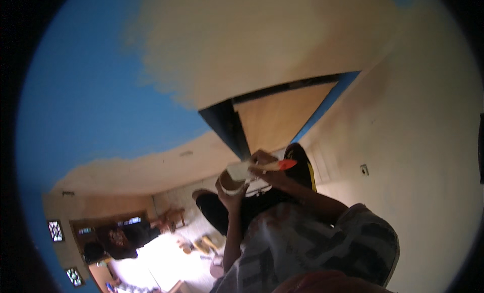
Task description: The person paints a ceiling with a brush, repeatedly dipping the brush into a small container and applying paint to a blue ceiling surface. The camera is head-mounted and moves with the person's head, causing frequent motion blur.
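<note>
In front of my dark-trousered legs, my left hand [226, 196] is wrapped around a small pale open cup [232, 190], tilted so that its inside shows. Just to the right, my right hand [263, 171] grips a paintbrush [273, 166] by its pale handle, whose end is orange-red. The brush's other end points left toward the cup. Its bristles are hard to make out, so I cannot tell whether they touch the rim. What the cup holds is not clear.
A door [287, 111] with a dark and blue frame stands ahead in a wall part cream, part blue [111, 106]. A wall socket [364, 170] is on the right. At lower left are another person [121, 240], a wooden stool [175, 218] and a bright doorway.
</note>
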The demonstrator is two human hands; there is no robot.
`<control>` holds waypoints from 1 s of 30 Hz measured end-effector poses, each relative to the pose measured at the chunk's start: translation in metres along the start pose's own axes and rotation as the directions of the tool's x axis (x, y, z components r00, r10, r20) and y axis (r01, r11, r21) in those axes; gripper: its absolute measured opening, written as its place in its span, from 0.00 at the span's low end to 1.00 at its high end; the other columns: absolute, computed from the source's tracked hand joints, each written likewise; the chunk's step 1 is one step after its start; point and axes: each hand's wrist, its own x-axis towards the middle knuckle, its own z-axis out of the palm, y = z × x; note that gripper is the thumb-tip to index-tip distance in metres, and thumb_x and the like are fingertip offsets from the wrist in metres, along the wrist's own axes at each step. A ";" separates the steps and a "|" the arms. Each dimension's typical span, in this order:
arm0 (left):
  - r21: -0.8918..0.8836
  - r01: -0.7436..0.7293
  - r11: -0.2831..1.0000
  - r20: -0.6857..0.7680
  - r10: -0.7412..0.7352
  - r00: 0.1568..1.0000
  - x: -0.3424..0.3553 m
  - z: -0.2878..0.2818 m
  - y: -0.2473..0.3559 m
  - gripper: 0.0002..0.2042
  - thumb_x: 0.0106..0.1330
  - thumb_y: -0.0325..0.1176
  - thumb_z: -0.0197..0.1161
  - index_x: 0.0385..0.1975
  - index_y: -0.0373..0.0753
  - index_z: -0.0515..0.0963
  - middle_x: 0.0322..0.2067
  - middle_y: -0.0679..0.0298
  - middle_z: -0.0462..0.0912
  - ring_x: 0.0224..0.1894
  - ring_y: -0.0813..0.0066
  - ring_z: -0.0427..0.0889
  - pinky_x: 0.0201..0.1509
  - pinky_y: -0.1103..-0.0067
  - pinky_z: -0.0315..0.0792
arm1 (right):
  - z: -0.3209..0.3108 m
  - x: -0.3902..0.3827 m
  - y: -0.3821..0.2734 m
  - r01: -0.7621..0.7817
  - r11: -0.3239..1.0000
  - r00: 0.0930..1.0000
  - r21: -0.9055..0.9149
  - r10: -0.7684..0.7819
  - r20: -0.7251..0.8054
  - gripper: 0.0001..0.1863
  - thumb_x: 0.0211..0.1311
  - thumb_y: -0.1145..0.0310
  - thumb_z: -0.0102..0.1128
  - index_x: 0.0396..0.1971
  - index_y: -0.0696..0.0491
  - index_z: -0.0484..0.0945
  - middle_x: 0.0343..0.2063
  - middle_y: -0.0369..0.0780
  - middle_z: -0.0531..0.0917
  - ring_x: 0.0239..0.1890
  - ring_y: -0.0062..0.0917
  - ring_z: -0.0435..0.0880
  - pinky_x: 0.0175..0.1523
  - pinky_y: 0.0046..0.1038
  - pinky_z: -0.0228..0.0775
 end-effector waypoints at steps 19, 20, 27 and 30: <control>-0.071 -0.002 0.997 0.046 0.005 0.999 -0.003 0.000 0.008 0.44 0.34 0.30 0.83 0.57 0.35 0.66 0.51 0.55 0.77 0.54 0.62 0.77 0.61 0.69 0.70 | -0.001 -0.011 -0.008 0.211 0.976 0.969 -0.047 -0.215 -0.119 0.11 0.61 0.68 0.66 0.33 0.60 0.76 0.33 0.40 0.77 0.33 0.21 0.80 0.37 0.22 0.73; -0.186 0.096 0.978 0.043 -0.090 0.995 -0.005 0.002 0.001 0.44 0.34 0.30 0.83 0.57 0.36 0.66 0.51 0.56 0.77 0.53 0.62 0.77 0.61 0.69 0.70 | -0.002 -0.010 -0.010 0.205 0.979 0.978 0.013 -0.204 -0.043 0.11 0.61 0.67 0.67 0.32 0.59 0.77 0.31 0.39 0.77 0.33 0.21 0.80 0.37 0.22 0.73; -0.095 -0.014 0.995 0.058 0.020 0.998 -0.002 0.003 0.002 0.43 0.34 0.31 0.83 0.55 0.36 0.67 0.50 0.56 0.77 0.53 0.63 0.77 0.60 0.69 0.71 | -0.007 -0.011 -0.008 0.196 0.981 0.977 -0.010 -0.196 -0.078 0.12 0.60 0.66 0.67 0.28 0.57 0.76 0.25 0.37 0.76 0.27 0.19 0.76 0.31 0.24 0.68; -0.088 -0.014 0.996 0.057 0.019 0.998 -0.006 0.002 0.002 0.42 0.34 0.32 0.83 0.55 0.36 0.67 0.50 0.56 0.77 0.53 0.63 0.77 0.59 0.69 0.71 | -0.004 -0.017 -0.024 0.095 0.994 0.961 0.063 -0.075 -0.267 0.12 0.60 0.65 0.67 0.29 0.57 0.76 0.24 0.36 0.76 0.26 0.20 0.76 0.30 0.24 0.67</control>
